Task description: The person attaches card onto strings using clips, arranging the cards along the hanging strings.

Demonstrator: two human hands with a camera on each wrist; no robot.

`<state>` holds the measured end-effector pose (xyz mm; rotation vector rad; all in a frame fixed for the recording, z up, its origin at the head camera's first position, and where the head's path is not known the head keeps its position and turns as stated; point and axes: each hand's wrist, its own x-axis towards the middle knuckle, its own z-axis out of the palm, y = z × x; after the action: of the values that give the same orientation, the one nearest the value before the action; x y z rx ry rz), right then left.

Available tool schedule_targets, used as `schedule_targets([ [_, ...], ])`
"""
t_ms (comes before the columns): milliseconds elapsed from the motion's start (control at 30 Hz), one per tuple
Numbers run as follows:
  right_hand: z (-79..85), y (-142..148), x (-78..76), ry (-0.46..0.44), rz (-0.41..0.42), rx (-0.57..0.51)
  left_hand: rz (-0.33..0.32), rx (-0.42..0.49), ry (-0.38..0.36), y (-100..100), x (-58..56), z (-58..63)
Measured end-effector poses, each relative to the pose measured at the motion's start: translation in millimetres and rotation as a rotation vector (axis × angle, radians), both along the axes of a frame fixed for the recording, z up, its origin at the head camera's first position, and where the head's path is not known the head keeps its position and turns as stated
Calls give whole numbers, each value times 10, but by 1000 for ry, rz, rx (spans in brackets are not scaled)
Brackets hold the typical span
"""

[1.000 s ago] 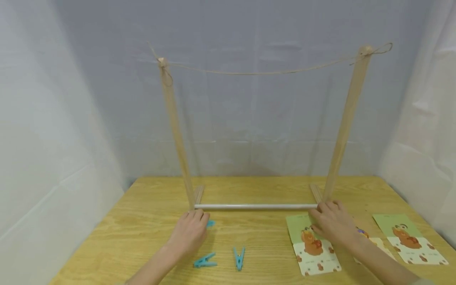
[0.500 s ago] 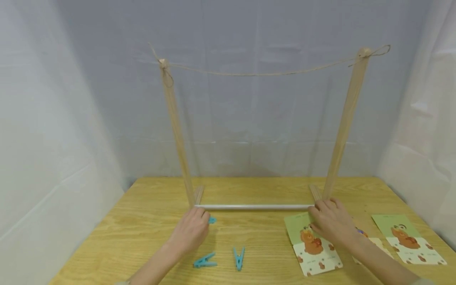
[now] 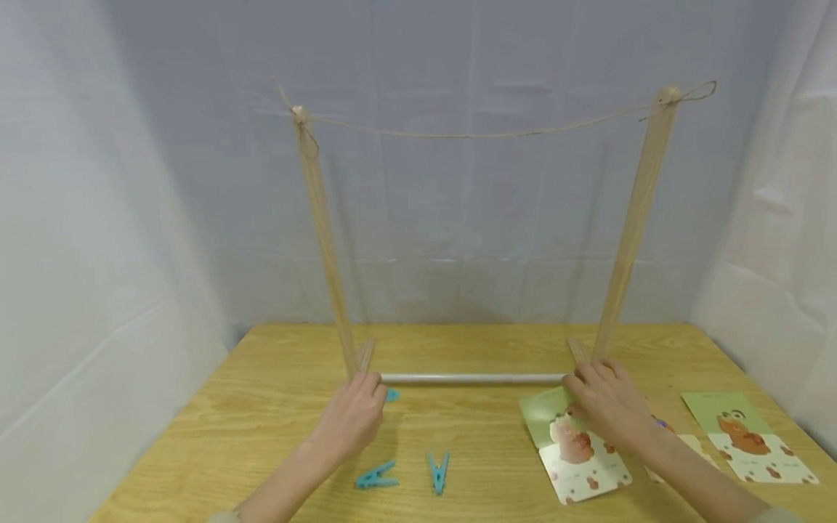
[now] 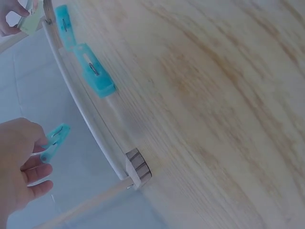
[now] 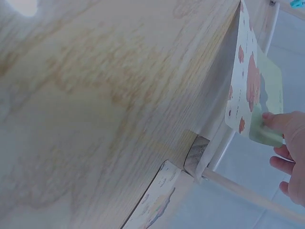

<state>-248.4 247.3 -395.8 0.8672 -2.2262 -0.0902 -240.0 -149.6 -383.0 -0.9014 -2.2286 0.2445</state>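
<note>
The right hand (image 3: pixel 608 399) pinches a green-and-white rectangular paper card (image 3: pixel 578 454) with rounded corners, its thumb laid on the green part near the right corner. The card is just over the near right of the wooden-topped table, tilted, with a shadow on the wood beneath it in the right wrist view; whether its near edge touches the wood I cannot tell. Its far part is plain light green; its near part is white, scattered with small reddish-brown bear prints and tiny dots. A larger brown bear with a red patch spans the two colours, washed pale on its left by glare.

The left hand (image 3: pixel 353 410) holds a light-blue plastic clothespin (image 4: pixel 56 140) between thumb and finger, the other fingers loosely spread. This clothespin has a visible wire spring and is near the left end of a white round rod (image 3: pixel 471 378).

Two matching blue clothespins (image 3: pixel 407 474) lie on the near table, their ends spread in a V. To the right lies a second green-and-white bear card (image 3: pixel 752 439), with a pale yellow card (image 3: pixel 696 447) partly hidden by the right forearm. Beyond, thin brown twine (image 3: pixel 467 136) sags between two pale wooden posts (image 3: pixel 634 232).
</note>
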Motion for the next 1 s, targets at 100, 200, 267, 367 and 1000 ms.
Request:
schedule_targets([
  [100, 10, 6, -4, 13, 14, -8, 19, 1, 26, 4, -8, 16],
  [200, 11, 20, -8, 21, 33, -17, 14, 31, 43, 3, -12, 35],
  [267, 7, 32, -12, 22, 47, -19, 5, 55, 55, 1, -14, 52],
  [367, -1, 44, -20, 23, 75, -29, -13, 82, 70, -3, -21, 75],
  [1000, 174, 51, 2, 89, 166, -86, -78, 167, 144, -43, -42, 133],
])
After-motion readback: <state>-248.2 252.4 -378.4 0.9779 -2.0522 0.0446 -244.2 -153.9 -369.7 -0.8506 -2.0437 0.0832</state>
